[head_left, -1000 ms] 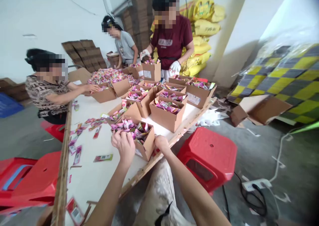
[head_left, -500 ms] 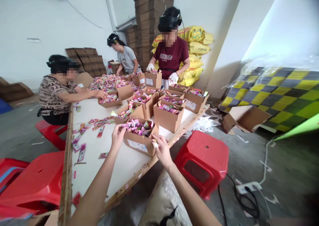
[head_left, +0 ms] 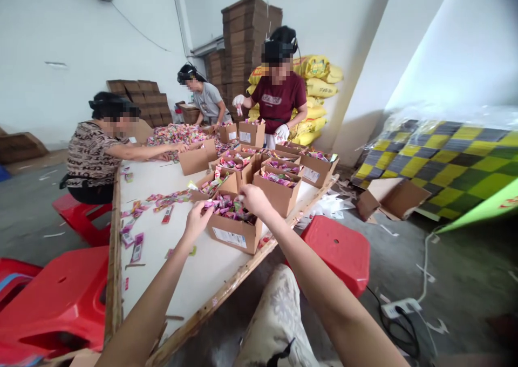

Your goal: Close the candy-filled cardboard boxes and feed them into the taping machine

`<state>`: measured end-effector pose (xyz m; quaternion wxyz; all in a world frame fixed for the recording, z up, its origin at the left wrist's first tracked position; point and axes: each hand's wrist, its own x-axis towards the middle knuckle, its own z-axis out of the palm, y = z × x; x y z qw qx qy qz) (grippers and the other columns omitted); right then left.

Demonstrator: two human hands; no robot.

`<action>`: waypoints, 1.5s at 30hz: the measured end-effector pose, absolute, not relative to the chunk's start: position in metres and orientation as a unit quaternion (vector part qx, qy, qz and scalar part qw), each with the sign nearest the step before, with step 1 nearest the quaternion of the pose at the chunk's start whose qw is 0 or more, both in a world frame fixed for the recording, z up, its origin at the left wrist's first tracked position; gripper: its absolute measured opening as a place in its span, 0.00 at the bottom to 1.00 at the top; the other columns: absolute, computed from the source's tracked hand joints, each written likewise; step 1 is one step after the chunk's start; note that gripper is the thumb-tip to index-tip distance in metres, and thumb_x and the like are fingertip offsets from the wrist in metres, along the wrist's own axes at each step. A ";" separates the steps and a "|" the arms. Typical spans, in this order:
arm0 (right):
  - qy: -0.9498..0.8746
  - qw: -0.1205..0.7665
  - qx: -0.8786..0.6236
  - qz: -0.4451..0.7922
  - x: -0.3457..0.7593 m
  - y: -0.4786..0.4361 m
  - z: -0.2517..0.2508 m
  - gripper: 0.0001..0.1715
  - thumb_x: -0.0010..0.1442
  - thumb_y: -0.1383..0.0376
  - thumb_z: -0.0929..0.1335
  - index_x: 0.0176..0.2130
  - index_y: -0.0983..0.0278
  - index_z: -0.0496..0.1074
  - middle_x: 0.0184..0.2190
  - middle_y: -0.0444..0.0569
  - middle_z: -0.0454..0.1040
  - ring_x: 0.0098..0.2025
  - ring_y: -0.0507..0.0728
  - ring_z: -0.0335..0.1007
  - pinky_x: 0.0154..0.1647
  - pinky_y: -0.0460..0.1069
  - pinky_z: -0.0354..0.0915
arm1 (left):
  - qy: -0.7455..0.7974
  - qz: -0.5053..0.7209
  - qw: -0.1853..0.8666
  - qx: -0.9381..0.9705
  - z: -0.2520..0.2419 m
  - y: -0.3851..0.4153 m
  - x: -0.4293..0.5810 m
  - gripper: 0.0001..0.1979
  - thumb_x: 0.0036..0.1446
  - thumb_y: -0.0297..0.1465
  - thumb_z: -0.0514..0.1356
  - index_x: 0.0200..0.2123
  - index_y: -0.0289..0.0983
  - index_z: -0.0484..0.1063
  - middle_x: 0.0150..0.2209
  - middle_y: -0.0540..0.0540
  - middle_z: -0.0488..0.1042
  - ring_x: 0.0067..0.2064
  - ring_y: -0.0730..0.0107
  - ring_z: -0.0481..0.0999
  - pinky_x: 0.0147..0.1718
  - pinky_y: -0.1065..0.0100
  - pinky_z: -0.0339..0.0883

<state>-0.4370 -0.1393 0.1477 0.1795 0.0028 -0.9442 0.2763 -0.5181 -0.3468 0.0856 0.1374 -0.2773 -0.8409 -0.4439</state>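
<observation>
Near the table's front edge stands an open cardboard box [head_left: 231,237] with a white label, filled with small pink and purple wrapped packets [head_left: 230,209]. My left hand [head_left: 196,221] is at the box's left rim, its fingertips pinched on a pink packet [head_left: 209,205]. Over the back right part of the box is my right hand [head_left: 256,201], fingers curled together. Its fingertips are partly hidden, and I cannot make out what they hold. Directly behind, another filled cardboard box [head_left: 279,194] stands close to my right hand.
Several filled boxes crowd the white table [head_left: 157,280]. Loose packets [head_left: 137,248] lie on its left, and a packet heap [head_left: 182,133] is farther back. Three co-workers stand or sit around the far side. Red stools [head_left: 335,251] flank the table; a power strip [head_left: 400,307] lies on the floor.
My right hand has moved from the box's right front corner up over its contents. The box sits slightly farther right in view. A co-worker's gloved hand has lifted with a packet.
</observation>
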 end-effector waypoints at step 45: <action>-0.814 0.035 0.050 0.578 -0.475 -0.139 0.052 0.09 0.62 0.65 0.55 0.37 0.63 0.61 0.30 0.45 0.70 0.31 0.50 0.69 0.34 0.46 0.66 | -0.939 0.011 0.010 -0.342 0.094 -0.261 -0.562 0.22 0.62 0.36 0.43 0.33 0.35 0.76 0.33 0.37 0.77 0.35 0.60 0.76 0.33 0.66 0.62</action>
